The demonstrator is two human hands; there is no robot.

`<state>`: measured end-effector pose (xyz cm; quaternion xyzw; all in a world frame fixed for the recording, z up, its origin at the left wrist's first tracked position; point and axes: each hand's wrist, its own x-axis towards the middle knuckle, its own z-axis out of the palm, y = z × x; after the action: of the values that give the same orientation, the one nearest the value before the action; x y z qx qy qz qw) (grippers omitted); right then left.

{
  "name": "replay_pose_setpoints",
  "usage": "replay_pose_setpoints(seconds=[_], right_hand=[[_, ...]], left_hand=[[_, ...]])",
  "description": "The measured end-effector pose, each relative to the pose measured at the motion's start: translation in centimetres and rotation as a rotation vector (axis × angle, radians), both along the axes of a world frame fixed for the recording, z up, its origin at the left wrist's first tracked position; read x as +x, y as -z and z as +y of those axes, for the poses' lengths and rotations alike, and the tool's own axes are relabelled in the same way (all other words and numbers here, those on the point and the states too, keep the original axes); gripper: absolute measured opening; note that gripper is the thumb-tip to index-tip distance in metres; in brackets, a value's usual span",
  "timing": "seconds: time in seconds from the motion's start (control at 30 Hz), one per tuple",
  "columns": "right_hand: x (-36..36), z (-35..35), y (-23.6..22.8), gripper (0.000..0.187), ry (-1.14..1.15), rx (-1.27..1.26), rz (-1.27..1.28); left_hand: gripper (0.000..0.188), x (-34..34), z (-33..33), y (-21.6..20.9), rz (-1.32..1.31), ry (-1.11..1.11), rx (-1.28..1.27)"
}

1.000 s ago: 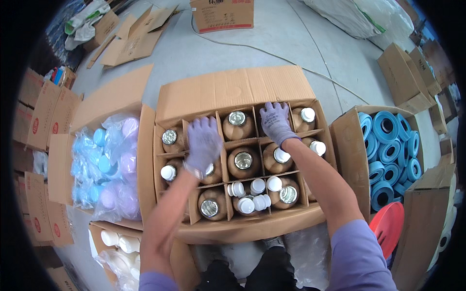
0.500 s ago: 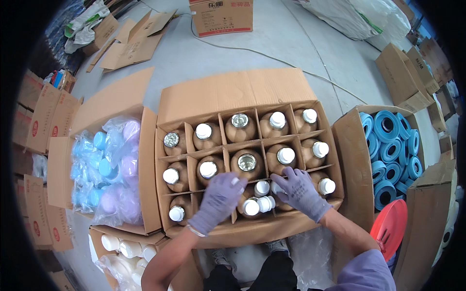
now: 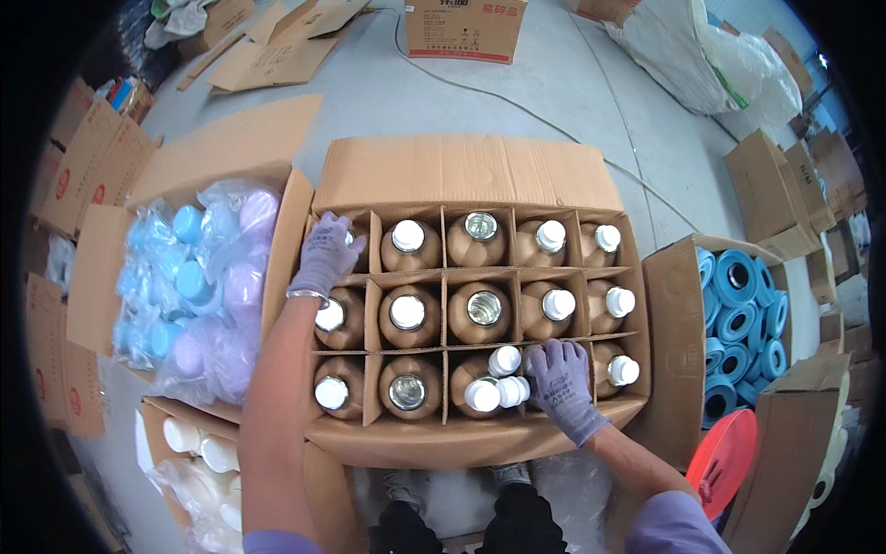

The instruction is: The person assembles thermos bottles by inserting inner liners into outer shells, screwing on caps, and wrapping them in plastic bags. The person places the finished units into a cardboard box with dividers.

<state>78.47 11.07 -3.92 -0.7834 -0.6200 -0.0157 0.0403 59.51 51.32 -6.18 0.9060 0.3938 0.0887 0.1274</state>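
Observation:
A divided cardboard carton (image 3: pixel 466 445) holds several brown bottles with silvery necks, one to a compartment. My left hand (image 3: pixel 325 257), in a lilac glove, reaches over the far-left bottle, its fingers closed around a white stopper (image 3: pixel 350 237) at the neck. My right hand (image 3: pixel 561 392), gloved alike, curls over the fourth compartment of the front row; its fingertips and what they hold are hidden. Beside it, loose white stoppers (image 3: pixel 505 361) lie around a front-row bottle. White stoppers top most bottles, while an uncapped bottle (image 3: pixel 407 392) in the front row shows its mirrored mouth.
Left stands a box of blue and purple cups (image 3: pixel 194 282) in plastic bags, with white parts (image 3: pixel 220 453) in a box below. On the right, a box (image 3: pixel 666 323) contains blue rings (image 3: pixel 736 323); a red lid (image 3: pixel 722 464) leans nearby. A cable (image 3: pixel 498 97) crosses the floor.
My left hand has moved from the carton's middle to its far-left bottle. My right hand stays near the loose stoppers, its fingers more curled. The whole view has shifted slightly.

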Motion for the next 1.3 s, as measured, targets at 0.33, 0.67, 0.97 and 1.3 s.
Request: replay_pose_setpoints(seconds=[0.33, 0.67, 0.97, 1.3], right_hand=[[7.8, 20.7, -4.5, 0.069, 0.002, -0.067, 0.005], [3.7, 25.2, 3.5, 0.024, 0.119, 0.038, -0.159], [5.7, 25.0, 3.1, 0.027, -0.012, 0.182, 0.184], [1.0, 4.5, -2.4, 0.036, -0.127, 0.331, 0.605]], left_hand=[[0.036, 3.1, -1.3, 1.4, 0.14, -0.125, 0.287], [0.03, 1.9, -4.9, 0.7, -0.216, -0.07, 0.59], [0.065, 1.4, -30.9, -2.0, -0.23, 0.38, -0.226], [0.086, 2.5, -30.4, -0.5, -0.173, 0.331, -0.244]])
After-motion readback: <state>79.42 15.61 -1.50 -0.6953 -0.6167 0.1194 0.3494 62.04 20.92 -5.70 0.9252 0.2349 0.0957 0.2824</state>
